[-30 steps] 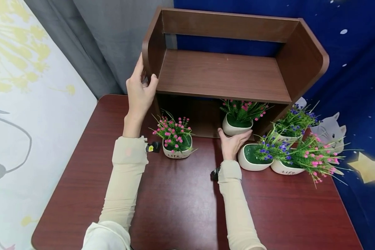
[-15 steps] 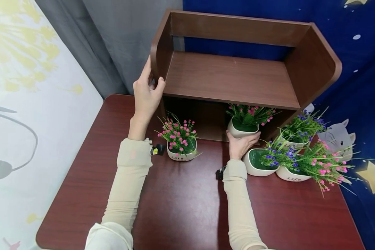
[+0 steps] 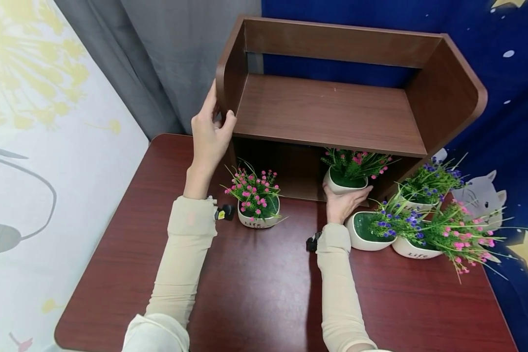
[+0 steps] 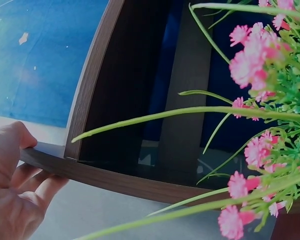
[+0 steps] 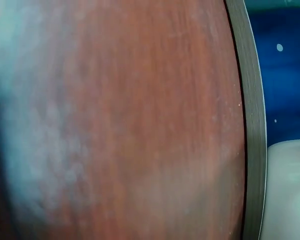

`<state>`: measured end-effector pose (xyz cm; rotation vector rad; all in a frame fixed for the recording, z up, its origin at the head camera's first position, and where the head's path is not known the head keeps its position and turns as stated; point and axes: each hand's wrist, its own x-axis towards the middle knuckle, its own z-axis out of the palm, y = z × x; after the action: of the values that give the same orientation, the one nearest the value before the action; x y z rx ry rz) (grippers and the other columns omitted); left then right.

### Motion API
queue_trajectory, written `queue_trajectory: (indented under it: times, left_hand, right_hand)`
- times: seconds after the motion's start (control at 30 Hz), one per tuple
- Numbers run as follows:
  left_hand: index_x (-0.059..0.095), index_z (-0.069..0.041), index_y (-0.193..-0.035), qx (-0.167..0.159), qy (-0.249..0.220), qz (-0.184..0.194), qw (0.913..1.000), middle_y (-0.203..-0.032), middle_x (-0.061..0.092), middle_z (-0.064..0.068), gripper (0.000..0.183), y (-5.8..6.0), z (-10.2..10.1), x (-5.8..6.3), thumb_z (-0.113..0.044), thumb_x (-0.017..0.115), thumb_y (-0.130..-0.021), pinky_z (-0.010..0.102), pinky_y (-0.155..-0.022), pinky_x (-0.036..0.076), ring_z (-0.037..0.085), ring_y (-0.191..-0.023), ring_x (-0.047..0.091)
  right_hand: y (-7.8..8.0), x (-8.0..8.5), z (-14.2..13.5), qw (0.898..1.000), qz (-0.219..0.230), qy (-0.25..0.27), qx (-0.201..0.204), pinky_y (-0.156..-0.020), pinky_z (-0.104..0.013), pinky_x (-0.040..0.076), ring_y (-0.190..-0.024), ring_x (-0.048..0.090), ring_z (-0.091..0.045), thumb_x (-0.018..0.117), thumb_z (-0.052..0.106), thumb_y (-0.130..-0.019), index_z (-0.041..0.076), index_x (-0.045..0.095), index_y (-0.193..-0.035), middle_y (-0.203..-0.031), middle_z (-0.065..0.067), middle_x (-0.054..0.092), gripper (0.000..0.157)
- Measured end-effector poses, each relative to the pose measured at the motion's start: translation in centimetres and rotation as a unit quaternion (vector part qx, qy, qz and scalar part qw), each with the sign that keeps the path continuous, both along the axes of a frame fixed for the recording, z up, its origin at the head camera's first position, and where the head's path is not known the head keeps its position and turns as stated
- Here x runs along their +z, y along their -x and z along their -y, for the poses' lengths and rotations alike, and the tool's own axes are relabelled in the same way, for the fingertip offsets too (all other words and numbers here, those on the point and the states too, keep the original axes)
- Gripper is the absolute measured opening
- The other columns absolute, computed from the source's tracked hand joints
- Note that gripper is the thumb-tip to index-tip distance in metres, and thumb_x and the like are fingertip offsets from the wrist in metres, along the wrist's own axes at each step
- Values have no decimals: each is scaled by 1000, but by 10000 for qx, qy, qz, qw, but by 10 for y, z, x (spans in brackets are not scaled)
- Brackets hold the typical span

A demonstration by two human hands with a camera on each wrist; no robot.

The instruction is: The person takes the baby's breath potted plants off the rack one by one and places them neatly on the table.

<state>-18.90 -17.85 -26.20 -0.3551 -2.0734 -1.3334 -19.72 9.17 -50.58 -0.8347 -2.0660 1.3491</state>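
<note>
My left hand (image 3: 209, 134) grips the front edge of the left side panel of a brown wooden shelf (image 3: 330, 107), thumb on the inner side. In the left wrist view its thumb and fingers (image 4: 50, 187) lie on both sides of that panel. My right hand (image 3: 344, 203) holds the front of a white pot with pink flowers (image 3: 345, 181) in the shelf's lower compartment, towards its right end. The thumb is at the pot's left, the fingers at its right. The upper board hides part of the flowers. The right wrist view shows neither the hand nor its fingers.
Another pink-flowered white pot (image 3: 258, 210) stands before the shelf's left end. At the right cluster a blue-flowered pot (image 3: 371, 234), a pink-flowered pot (image 3: 418, 249) and a further blue-flowered pot (image 3: 429, 188). All stand on the reddish-brown table (image 3: 264, 293). Curtains (image 3: 145, 58) hang behind.
The head view has shifted, so the whole scene sits further right and slightly lower. Both hands stay at the shelf panel and the pot, with little visible movement against the shelf.
</note>
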Motion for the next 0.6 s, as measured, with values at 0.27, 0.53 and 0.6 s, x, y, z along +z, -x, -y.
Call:
queue_trajectory:
  times: [0.27, 0.53, 0.6]
  left_hand:
    - [42, -3, -139, 108, 11, -24, 9999, -128, 56, 7, 56, 4, -1, -2, 8, 50, -84, 17, -51, 33, 7, -91, 56]
    - [43, -2, -138, 10, 30, -16, 10000, -127, 56, 9, 56, 9, -3, -4, 9, 50, -83, 18, -57, 39, 11, -101, 58]
    - [42, -2, -138, 1, 30, -32, 10000, -128, 55, 9, 57, 10, -3, -4, 9, 50, -83, 18, -56, 39, 11, -101, 58]
  right_hand:
    - [2, 5, 3, 9999, 153, -12, -8, -107, -29, 16, -132, 23, -29, 86, 33, -60, -1, 15, -144, -141, -20, 25, 115]
    - [-6, 5, 9, 9999, 141, 21, -59, -106, -27, 18, -130, 27, -28, 86, 34, -58, -2, 16, -143, -138, -19, 27, 115]
    - [-9, 6, 11, 9999, 127, 7, -65, -106, -26, 18, -129, 27, -29, 86, 35, -58, -2, 17, -143, -138, -19, 28, 115]
